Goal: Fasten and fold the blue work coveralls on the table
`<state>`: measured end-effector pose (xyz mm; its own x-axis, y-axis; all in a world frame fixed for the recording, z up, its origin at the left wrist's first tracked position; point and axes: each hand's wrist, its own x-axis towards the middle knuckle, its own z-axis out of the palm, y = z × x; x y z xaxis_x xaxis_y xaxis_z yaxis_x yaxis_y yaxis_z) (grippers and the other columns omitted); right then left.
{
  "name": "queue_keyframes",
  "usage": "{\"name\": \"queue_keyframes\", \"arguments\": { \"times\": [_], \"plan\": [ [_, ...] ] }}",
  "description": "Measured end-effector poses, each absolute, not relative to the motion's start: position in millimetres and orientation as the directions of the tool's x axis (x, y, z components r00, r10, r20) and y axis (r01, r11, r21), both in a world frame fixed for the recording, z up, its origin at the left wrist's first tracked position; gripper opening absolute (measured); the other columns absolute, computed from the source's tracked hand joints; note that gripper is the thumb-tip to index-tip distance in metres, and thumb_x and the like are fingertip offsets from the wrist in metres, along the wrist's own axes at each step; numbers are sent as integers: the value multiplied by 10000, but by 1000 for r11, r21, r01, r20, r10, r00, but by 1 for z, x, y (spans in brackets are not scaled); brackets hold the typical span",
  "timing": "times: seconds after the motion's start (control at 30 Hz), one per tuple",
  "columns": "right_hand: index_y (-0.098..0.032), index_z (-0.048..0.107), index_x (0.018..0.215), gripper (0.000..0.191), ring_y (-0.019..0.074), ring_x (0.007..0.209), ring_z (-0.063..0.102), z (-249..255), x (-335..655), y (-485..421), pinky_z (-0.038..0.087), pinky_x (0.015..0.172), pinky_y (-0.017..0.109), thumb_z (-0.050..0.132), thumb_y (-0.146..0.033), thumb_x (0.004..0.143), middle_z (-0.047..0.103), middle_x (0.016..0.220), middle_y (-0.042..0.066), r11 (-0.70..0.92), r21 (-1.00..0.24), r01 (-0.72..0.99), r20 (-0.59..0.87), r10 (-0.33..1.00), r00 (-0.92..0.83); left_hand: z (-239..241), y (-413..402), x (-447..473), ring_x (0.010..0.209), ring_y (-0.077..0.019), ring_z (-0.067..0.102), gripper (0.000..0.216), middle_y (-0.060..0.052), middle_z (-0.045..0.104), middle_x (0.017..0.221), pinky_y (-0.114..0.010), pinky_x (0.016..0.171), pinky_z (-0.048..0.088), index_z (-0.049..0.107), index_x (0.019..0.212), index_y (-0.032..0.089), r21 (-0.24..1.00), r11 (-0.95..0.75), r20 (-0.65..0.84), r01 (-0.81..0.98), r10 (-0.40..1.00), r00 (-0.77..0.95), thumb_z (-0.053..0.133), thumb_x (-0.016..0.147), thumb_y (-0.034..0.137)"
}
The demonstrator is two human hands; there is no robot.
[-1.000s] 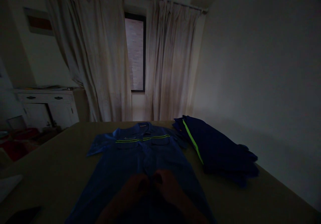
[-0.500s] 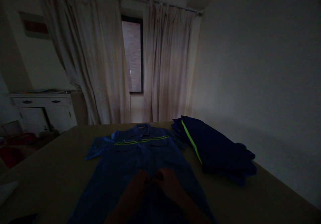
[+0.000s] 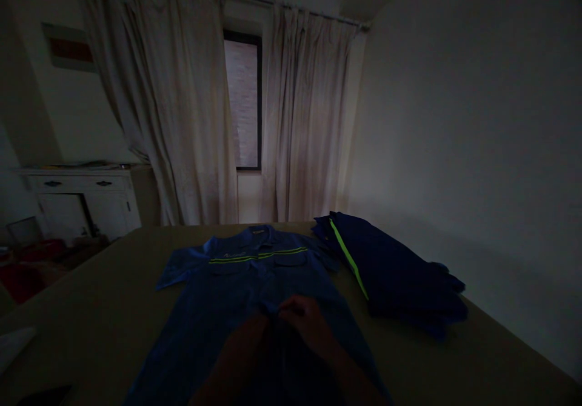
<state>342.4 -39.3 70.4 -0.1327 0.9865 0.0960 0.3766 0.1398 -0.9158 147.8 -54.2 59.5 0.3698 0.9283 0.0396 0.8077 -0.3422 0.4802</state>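
Edging slightly farther up the cloth than half a second ago, the right hand (image 3: 308, 320) is now bringing its thumb and forefinger to the front placket (image 3: 268, 285), where a small fold is rising between the two hands. Its fingertips are pinching the edge of that fold. On the other side of the fold, the left hand (image 3: 248, 336) is curling close by, but shadow is hiding its fingertips, so I cannot tell whether they are gripping cloth.

Beneath both hands, the short-sleeved blue work shirt (image 3: 204, 309) is lying spread front side up on the table (image 3: 104, 309), its hem end running toward the wearer. Straight beyond the grip, the collar (image 3: 260, 232) is pointing away, and a pair of lime stripes (image 3: 234, 260) is crossing the chest between collar and hands. Pale lettering (image 3: 234, 254) is sitting just above the stripes, ahead and to the left of the grip; a pocket flap (image 3: 291, 262) is showing below them, ahead and to the right.

Right of the grip, a stack of navy garments (image 3: 395, 272) is resting near the shirt's sleeve, a lime trim (image 3: 349, 257) running along its near side. Well left of the grip, a white sheet-like item (image 3: 16, 344) and a dark flat object (image 3: 45, 396) are lying at the edge of view. Far beyond the hands, curtains (image 3: 191, 121) are hanging beside a narrow window (image 3: 245, 103).
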Motion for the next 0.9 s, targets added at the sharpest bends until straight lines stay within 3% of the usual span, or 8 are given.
{"name": "queue_keyframes", "arguments": {
  "times": [0.2,0.47,0.67,0.77,0.9],
  "plan": [
    [-181,782,866,147,212,829,686,66,336,-48,471,714,272,702,-256,767,767,850,30,142,-871,471,29,971,-238,49,-50,144,859,-192,637,156,-46,689,933,-292,759,416,586,938,218,530,-330,52,781,932,358,434,930,181],
    [-186,725,931,148,197,804,671,57,326,-56,413,671,263,642,-260,834,749,889,53,237,-628,742,119,971,-209,44,-50,141,883,-181,646,135,-26,706,963,-284,761,414,587,958,225,610,-362,82,704,913,399,494,878,166],
    [-205,681,928,116,217,888,655,59,321,-61,425,772,286,601,-225,846,727,977,75,239,-501,832,164,970,-180,52,-53,142,884,-181,643,157,-25,714,948,-286,781,422,628,907,226,602,-360,80,713,915,394,473,902,205],
    [-205,684,923,120,220,884,653,61,322,-62,421,760,283,600,-247,848,726,961,76,262,-498,826,175,964,-200,55,-57,143,916,-181,638,171,-33,705,977,-285,806,433,612,919,224,625,-375,109,684,910,400,442,933,223],
    [-190,722,876,128,193,793,650,63,325,-60,398,677,258,631,-266,827,740,867,53,245,-609,755,133,969,-207,53,-59,144,899,-184,634,203,-42,690,969,-296,808,437,578,926,225,622,-347,95,702,923,372,382,976,242]
  ]
}}
